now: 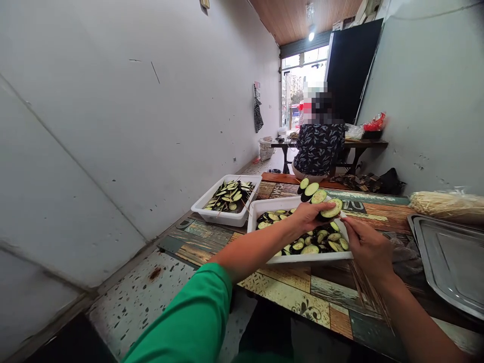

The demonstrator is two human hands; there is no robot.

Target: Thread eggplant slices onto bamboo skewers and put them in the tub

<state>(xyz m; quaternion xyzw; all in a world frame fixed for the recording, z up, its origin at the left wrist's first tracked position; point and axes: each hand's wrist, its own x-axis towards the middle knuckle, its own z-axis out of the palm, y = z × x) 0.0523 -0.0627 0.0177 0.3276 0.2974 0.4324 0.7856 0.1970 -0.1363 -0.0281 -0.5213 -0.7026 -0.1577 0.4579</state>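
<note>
My left hand (308, 214) grips an eggplant slice (333, 207), thumb on its pale cut face. Several more eggplant slices (311, 189) stand in a row beyond it, threaded on a thin wooden skewer. With fingers pinched, my right hand (368, 244) holds the near end of that skewer, close beside the gripped slice. Beneath both hands is a white tub (310, 259) of loose, dark-skinned eggplant slices (310, 249). A bundle of bare skewers (368, 290) shows below my right hand; whether that hand also holds them I cannot tell.
Left of the tub, a second white tub (223, 218) contains skewered eggplant slices. Metal trays (454, 257) and a bagged bundle of sticks (446, 202) are at the right. Ahead, a person (319, 148) sits at another table (368, 143). A wall (151, 151) runs along the left.
</note>
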